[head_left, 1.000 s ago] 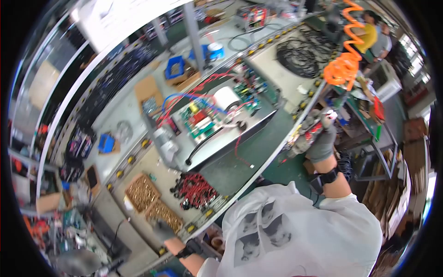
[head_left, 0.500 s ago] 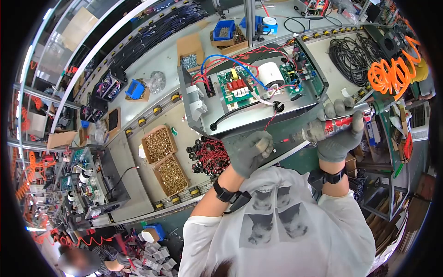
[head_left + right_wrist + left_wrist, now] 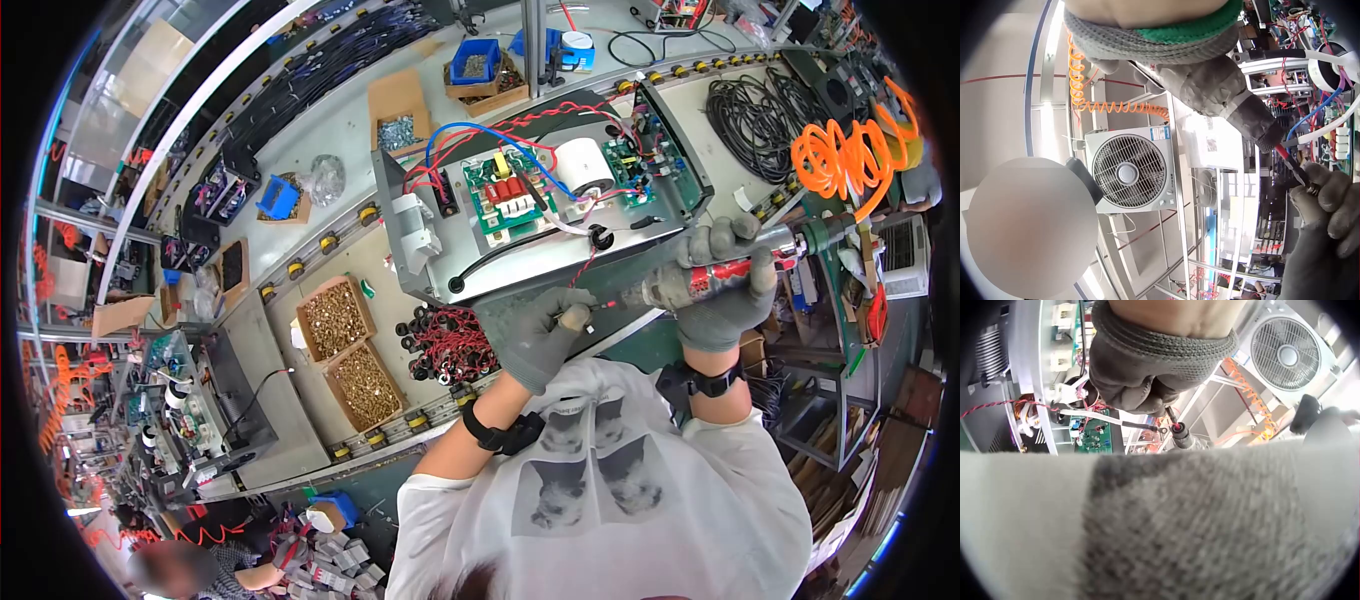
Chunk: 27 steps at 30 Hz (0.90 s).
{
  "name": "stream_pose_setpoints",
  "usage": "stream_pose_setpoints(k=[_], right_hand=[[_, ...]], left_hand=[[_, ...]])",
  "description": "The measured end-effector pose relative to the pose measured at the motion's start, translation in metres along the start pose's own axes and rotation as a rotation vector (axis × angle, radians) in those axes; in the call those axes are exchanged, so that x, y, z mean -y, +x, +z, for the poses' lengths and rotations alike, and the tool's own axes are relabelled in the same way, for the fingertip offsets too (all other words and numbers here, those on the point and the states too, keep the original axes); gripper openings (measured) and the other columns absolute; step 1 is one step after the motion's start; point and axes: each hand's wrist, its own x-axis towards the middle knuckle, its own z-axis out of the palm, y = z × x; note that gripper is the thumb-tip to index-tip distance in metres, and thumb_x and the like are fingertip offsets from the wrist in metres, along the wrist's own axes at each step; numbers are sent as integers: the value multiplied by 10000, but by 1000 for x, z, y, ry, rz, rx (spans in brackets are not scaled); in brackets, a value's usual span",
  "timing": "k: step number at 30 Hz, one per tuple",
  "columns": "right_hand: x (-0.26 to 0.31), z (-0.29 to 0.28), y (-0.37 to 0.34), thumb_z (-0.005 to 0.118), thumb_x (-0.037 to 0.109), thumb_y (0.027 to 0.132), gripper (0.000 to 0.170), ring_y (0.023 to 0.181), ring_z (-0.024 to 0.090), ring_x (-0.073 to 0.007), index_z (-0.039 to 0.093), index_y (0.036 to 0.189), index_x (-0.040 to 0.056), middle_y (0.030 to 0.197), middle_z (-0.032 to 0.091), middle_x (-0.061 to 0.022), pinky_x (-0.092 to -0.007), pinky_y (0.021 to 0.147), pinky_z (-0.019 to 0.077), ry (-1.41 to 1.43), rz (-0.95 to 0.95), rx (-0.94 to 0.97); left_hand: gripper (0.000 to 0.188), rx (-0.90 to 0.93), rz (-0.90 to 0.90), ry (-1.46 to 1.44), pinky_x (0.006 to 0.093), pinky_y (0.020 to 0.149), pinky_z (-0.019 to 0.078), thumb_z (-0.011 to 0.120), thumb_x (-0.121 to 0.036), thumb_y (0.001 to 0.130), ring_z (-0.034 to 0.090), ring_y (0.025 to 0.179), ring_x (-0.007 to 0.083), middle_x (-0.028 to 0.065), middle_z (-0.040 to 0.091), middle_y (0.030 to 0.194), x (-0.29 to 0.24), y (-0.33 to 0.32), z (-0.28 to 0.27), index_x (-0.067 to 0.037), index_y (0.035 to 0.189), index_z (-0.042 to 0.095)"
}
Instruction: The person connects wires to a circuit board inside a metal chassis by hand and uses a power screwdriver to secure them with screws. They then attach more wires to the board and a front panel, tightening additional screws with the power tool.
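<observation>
In the head view, the gloved right hand point(image 3: 722, 315) grips a red and grey powered driver point(image 3: 660, 290), its bit pointing left. The gloved left hand point(image 3: 540, 345) is at the bit's tip with fingers curled. Seen from the right wrist, the left thumb and fingers point(image 3: 1329, 203) pinch a small metal screw point(image 3: 1313, 189) against the end of the bit point(image 3: 1294, 167). The left wrist view shows the left hand point(image 3: 1147, 375) beside the driver's nose point(image 3: 1186, 439). Just beyond both hands lies an open metal chassis point(image 3: 520, 265) with circuit boards, a white cylinder and wires.
Two cardboard boxes of brass-coloured screws point(image 3: 365, 385) and a pile of red and black wired parts point(image 3: 447, 345) lie left of the hands. Coiled black cable point(image 3: 755, 130) is at the back right, near an orange spiral hose point(image 3: 840, 160). Rollers edge the bench.
The left hand has come from the screw boxes rightward to the driver's tip. The driver, held by the right hand throughout, now points left, its bit meeting the left fingers.
</observation>
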Motion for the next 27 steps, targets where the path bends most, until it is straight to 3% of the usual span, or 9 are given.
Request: stream_pose_setpoints(k=[3, 6, 10, 16, 19, 21, 23, 27], right_hand=[[-2, 3, 2, 539, 305, 849, 335, 674, 451, -194, 531, 1070, 53, 802, 509, -75, -346, 634, 383, 9, -7, 34], [-2, 7, 2, 590, 302, 842, 298, 661, 369, -135, 513, 1036, 88, 779, 434, -6, -307, 643, 348, -35, 26, 16], [-4, -1, 2, 541, 307, 857, 316, 676, 412, -171, 515, 1069, 74, 799, 459, -52, -324, 612, 349, -12, -3, 0], [3, 3, 9, 551, 321, 866, 319, 691, 387, -151, 508, 1068, 77, 796, 443, -27, -316, 646, 343, -31, -35, 17], [4, 9, 9, 568, 320, 864, 336, 678, 352, -129, 505, 1083, 72, 780, 414, -2, -304, 652, 321, -49, -44, 9], [5, 7, 12, 573, 329, 860, 340, 666, 355, -132, 504, 1077, 77, 771, 410, -2, -304, 649, 322, -54, -25, 107], [2, 10, 11, 573, 329, 856, 332, 656, 360, -134, 504, 1066, 81, 761, 409, -3, -306, 640, 323, -84, -39, 70], [1, 6, 10, 590, 321, 840, 327, 653, 365, -135, 508, 1051, 84, 750, 417, -5, -308, 632, 327, -161, -67, -3]], left_hand=[[232, 10, -62, 53, 192, 542, 352, 512, -209, 941, 444, 623, 51, 2, 539, 747, -7, 4, -1, -24, 1039, 611], [226, 147, -342, -594, 175, 487, 285, 528, -180, 931, 369, 565, 42, 15, 506, 748, -11, 9, -5, 5, 1055, 570], [338, 134, -420, -682, 205, 495, 268, 553, -252, 923, 322, 561, 70, 48, 477, 734, -16, 14, 1, 53, 1067, 539], [439, 69, -334, -326, 201, 455, 255, 585, -325, 904, 331, 520, 56, 35, 489, 693, -20, 23, 3, 75, 1079, 545], [411, 66, -432, -535, 178, 492, 303, 581, -315, 909, 381, 554, 30, 25, 564, 731, -21, 24, 2, 62, 1071, 587], [415, 83, -449, -588, 180, 508, 326, 572, -334, 913, 406, 574, 30, 27, 591, 743, -20, 24, 2, 49, 1069, 610], [383, 7, -403, -348, 179, 514, 332, 568, -306, 917, 419, 587, 30, 29, 602, 755, -30, 23, 5, 36, 1081, 618], [350, -5, -260, -347, 175, 520, 337, 564, -278, 921, 430, 597, 31, 29, 606, 754, -26, 22, 6, 26, 1085, 621]])
